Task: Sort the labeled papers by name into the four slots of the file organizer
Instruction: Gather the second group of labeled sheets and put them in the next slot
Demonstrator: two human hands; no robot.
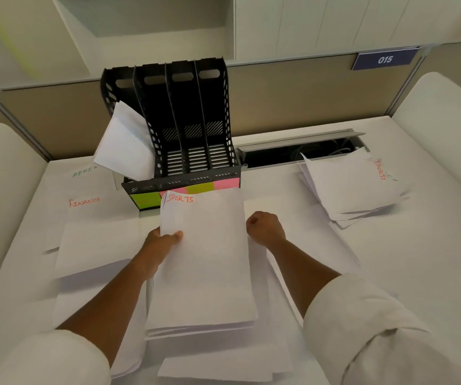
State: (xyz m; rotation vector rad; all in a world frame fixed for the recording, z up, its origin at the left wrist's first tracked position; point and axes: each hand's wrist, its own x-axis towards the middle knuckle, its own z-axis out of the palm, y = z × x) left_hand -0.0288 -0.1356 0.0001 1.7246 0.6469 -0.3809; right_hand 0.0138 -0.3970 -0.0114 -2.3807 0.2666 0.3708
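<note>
A black four-slot file organizer [184,120] stands at the desk's back, with coloured sticky labels along its front. White papers [126,143] lean out of its leftmost slot; the other three slots look bare. My left hand [165,240] pinches the left edge of a stack of white sheets [207,259] headed "SPORTS", just in front of the organizer. My right hand [265,227] is at the stack's right edge with its fingers curled; whether it holds the paper is hidden.
Sheets marked "FINANCE" [93,232] and "ADMIN" [85,173] lie at the left. A loose pile with "SPORTS" on top [354,184] sits at the right, by an open cable slot [301,151]. More sheets [223,365] lie near the front edge. Partition walls ring the desk.
</note>
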